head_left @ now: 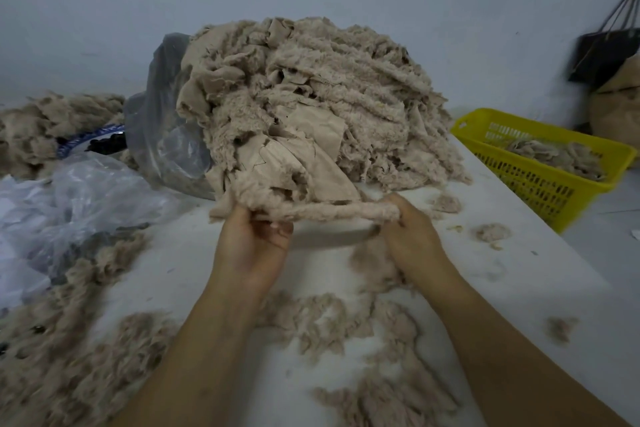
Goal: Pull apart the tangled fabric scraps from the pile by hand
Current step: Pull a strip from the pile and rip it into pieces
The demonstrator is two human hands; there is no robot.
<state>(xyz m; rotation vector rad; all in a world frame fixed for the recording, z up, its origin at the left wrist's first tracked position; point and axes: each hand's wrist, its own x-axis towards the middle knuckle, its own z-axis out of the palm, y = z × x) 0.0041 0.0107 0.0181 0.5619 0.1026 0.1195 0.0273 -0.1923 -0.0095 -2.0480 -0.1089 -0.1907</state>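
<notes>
Your left hand (254, 236) and right hand (405, 224) each pinch an end of a fuzzy beige fabric strip (325, 211), stretched between them at the foot of the big heap of beige fleece scraps (311, 97) on the white table (519, 288). It looks light, soft and limp, and its left end seems snagged in the heap. Grip near the tangle, not the fluffy edge, which would likely shed.

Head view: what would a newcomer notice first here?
The big pile of beige fleecy fabric scraps dominates the middle of the white table, with a clear plastic bag against its left side. In front of it, the left hand and right hand stretch a fuzzy strip between them. A yellow plastic basket holding a few scraps stands at the far right.
</notes>
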